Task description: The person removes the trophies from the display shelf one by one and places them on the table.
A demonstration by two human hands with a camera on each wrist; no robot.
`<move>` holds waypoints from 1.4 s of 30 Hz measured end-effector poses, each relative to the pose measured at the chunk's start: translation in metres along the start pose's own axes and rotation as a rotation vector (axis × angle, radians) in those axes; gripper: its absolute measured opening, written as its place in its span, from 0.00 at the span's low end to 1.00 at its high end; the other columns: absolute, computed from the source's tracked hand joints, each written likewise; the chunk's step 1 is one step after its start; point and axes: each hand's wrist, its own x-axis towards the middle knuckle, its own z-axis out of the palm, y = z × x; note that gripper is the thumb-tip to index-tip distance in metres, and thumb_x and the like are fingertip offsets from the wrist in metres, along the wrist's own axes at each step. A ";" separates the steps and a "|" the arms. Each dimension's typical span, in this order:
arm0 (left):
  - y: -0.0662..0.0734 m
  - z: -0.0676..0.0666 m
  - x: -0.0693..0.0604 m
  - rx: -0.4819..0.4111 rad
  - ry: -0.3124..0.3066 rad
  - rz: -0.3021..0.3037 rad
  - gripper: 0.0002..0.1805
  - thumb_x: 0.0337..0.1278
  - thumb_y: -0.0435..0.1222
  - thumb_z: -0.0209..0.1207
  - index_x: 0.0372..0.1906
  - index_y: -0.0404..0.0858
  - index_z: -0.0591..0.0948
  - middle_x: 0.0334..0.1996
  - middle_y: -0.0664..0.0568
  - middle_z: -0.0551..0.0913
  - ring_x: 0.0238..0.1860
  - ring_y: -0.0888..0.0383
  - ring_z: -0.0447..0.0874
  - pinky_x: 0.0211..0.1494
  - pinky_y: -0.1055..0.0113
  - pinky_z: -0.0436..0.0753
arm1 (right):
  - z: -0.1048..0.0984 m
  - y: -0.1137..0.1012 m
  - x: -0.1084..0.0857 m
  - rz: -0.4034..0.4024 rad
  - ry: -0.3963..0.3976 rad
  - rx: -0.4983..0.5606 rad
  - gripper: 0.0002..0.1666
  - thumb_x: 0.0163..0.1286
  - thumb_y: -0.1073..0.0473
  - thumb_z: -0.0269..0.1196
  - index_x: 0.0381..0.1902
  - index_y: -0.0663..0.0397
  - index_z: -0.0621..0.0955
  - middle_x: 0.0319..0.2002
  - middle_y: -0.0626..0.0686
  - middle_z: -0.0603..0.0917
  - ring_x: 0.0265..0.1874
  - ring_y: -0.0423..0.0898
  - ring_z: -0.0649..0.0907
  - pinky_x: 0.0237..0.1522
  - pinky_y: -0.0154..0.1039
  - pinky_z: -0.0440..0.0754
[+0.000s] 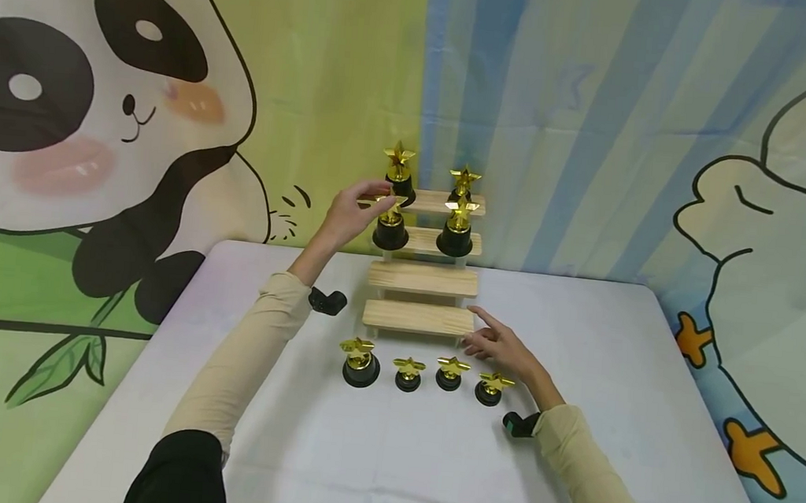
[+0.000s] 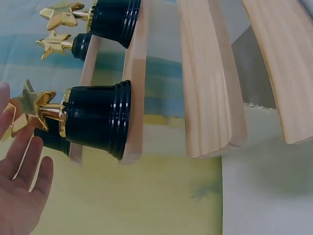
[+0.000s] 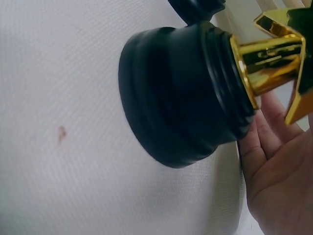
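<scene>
My left hand (image 1: pixel 351 214) is at the gold star of a trophy (image 1: pixel 391 235) on the left of the second shelf from the top. In the left wrist view, its fingers (image 2: pixel 33 169) lie relaxed beside and behind that star; the black base stands upright on the board. My right hand (image 1: pixel 502 346) hovers by the right end of the lowest shelf, fingers loosely bent and holding nothing. Close to it in the right wrist view is a small star trophy (image 3: pixel 171 93), which stands on the table in front of the shelves.
The wooden tiered stand (image 1: pixel 419 317) has two bare lower boards. Other trophies stand on it: one upper left (image 1: pixel 399 184), one upper right (image 1: pixel 463 184), one below that (image 1: pixel 455 240). A larger trophy (image 1: pixel 361 368) and small ones (image 1: pixel 407 377) line the white table (image 1: pixel 357 469).
</scene>
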 end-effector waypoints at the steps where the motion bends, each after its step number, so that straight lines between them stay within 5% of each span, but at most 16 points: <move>1: -0.001 0.000 0.000 -0.003 0.003 -0.004 0.24 0.61 0.47 0.62 0.59 0.41 0.79 0.56 0.47 0.82 0.56 0.52 0.78 0.62 0.57 0.77 | 0.000 0.000 0.001 -0.006 -0.005 -0.004 0.39 0.74 0.49 0.56 0.77 0.41 0.53 0.50 0.67 0.84 0.44 0.54 0.87 0.45 0.46 0.85; 27: -0.010 0.008 0.001 -0.016 0.007 -0.064 0.23 0.60 0.52 0.61 0.58 0.50 0.81 0.59 0.51 0.80 0.53 0.54 0.80 0.52 0.57 0.81 | 0.001 -0.001 -0.001 -0.029 -0.010 -0.012 0.39 0.74 0.48 0.56 0.77 0.40 0.53 0.50 0.67 0.84 0.44 0.53 0.87 0.45 0.44 0.85; 42: -0.007 -0.005 -0.007 -0.023 0.079 -0.054 0.23 0.58 0.51 0.64 0.57 0.47 0.82 0.56 0.51 0.83 0.51 0.54 0.83 0.47 0.66 0.82 | 0.000 -0.002 0.000 -0.013 -0.017 -0.001 0.39 0.74 0.48 0.56 0.77 0.38 0.53 0.51 0.67 0.83 0.44 0.55 0.87 0.45 0.45 0.85</move>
